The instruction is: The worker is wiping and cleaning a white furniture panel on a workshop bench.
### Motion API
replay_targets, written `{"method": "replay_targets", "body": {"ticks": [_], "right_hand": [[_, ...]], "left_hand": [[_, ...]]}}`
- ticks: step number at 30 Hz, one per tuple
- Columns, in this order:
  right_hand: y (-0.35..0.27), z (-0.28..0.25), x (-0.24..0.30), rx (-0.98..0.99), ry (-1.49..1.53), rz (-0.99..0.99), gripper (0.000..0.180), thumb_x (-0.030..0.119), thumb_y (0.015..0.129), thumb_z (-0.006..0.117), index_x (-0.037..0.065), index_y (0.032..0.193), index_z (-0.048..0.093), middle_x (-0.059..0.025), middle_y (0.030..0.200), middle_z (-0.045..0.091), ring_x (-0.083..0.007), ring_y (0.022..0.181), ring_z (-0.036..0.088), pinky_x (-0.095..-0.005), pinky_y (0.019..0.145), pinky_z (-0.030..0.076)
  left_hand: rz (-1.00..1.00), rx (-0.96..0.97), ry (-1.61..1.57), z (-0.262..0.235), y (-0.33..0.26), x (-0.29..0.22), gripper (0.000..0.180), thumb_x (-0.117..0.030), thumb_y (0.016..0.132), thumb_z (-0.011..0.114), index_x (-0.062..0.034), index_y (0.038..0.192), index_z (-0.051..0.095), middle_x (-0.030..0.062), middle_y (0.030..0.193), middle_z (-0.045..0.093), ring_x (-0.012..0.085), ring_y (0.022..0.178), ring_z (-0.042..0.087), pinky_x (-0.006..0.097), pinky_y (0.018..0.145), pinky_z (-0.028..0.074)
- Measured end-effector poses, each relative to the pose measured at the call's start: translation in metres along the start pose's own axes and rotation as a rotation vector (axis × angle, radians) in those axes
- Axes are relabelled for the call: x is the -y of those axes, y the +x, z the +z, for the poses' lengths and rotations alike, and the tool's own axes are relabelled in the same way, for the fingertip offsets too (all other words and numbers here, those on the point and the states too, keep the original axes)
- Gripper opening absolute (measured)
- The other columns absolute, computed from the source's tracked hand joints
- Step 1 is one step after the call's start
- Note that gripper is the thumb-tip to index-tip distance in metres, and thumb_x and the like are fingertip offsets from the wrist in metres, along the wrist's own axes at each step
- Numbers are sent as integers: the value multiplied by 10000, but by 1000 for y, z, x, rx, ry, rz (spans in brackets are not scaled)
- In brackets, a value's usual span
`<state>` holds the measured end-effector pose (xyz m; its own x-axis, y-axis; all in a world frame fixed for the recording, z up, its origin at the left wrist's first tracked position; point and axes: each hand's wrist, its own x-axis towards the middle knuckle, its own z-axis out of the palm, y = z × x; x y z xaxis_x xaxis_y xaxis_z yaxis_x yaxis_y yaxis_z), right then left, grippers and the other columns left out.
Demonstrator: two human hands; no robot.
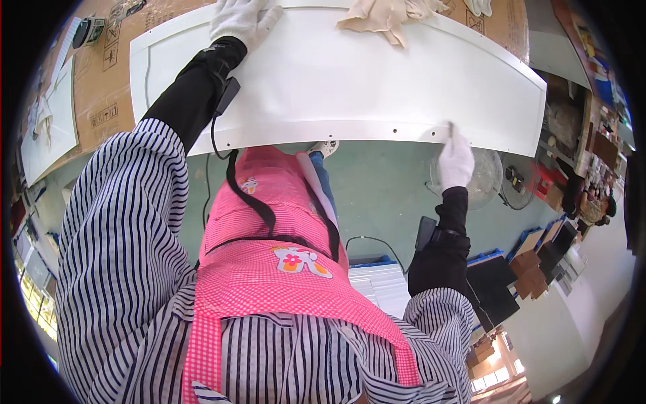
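Note:
A long white panel with a raised border lies across the cardboard-covered work surface in front of me. Several small holes run along its near edge. My left hand, in a white knitted glove, rests flat on the far left part of the panel, fingers spread. At the near right edge my right hand, also gloved, is closed around a small thin dark object. Its tip is at the panel's border beside the holes; blur hides its exact kind. A crumpled beige cloth lies on the panel's far edge.
Brown cardboard lies under the panel. Another white panel is at the far left, near a round black device. A white glove sits at the back. A fan stands below the right edge. Another person is at far right.

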<state>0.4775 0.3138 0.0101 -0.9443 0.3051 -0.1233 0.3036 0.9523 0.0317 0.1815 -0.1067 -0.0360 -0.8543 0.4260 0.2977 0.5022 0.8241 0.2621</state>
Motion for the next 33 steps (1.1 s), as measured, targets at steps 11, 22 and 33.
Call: {"method": "replay_targets", "body": {"ticks": [11,22,33], "right_hand": [[-26,-4,113,-81,57,111,366,188,1020,509,149,1366,621,-123,1116,713,-319,1013,691,-430,885,564],[-25,8,180,-30,70,86,389,224,1034,478,95,1374,616,-138,1177,710,-315,1034,695,-414,887,562],[-53,24,170,-153,351,279,389,165,1059,482,86,1414,619,-152,1314,691,-298,1201,673,-355,1040,511]], "left_hand": [[43,38,-169,14,0,38,594,-386,916,650,-88,1419,545,203,1506,495,391,1435,411,568,1216,254],[55,184,282,-52,-41,178,675,-548,976,566,-214,1550,440,86,1641,371,283,1539,289,475,1271,207],[55,178,310,-48,-36,173,636,-551,989,557,-243,1538,467,85,1640,380,298,1526,319,466,1266,228]]}}
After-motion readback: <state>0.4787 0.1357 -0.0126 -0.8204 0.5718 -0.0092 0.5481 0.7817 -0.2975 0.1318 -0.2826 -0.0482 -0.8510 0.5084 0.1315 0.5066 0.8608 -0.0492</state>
